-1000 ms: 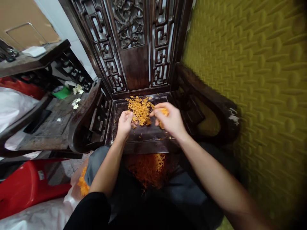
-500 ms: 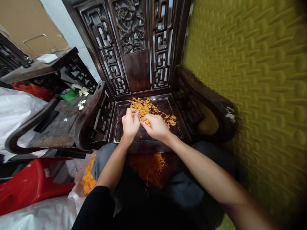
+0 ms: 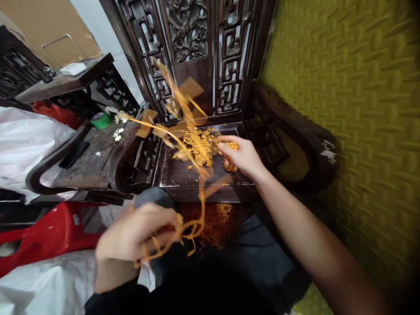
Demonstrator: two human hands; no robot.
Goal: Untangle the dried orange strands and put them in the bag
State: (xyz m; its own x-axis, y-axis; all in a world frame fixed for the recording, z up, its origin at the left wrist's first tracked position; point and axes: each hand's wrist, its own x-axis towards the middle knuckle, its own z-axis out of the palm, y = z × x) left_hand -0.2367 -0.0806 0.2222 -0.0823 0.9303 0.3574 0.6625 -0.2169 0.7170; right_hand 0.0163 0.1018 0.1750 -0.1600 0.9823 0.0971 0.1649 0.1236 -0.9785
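Note:
My left hand [image 3: 141,232], smeared by motion, is low in front of my lap with its fingers closed around a thin orange branching strand [image 3: 202,201]. Long blurred ends of that strand reach up and left over the seat. Above the right part of the dark wooden chair seat [image 3: 173,173], my right hand [image 3: 243,155] is closed on a small orange clump [image 3: 230,166]. Beside its fingertips lies a tangled pile of fine orange pieces [image 3: 198,146], with small bits scattered around it.
Below the seat, between my knees, is a reddish-orange tangled heap [image 3: 213,223]. A carved chair back [image 3: 193,83] rises behind. At left are a side table [image 3: 82,170] with white flower pieces [image 3: 118,133] and green tape [image 3: 101,120], a red stool [image 3: 62,227] and white bags [image 3: 42,284].
My hands were together over the pile and have parted. The left swung down and left, trailing the orange strand. The right moved right with a clump. The view shifted slightly.

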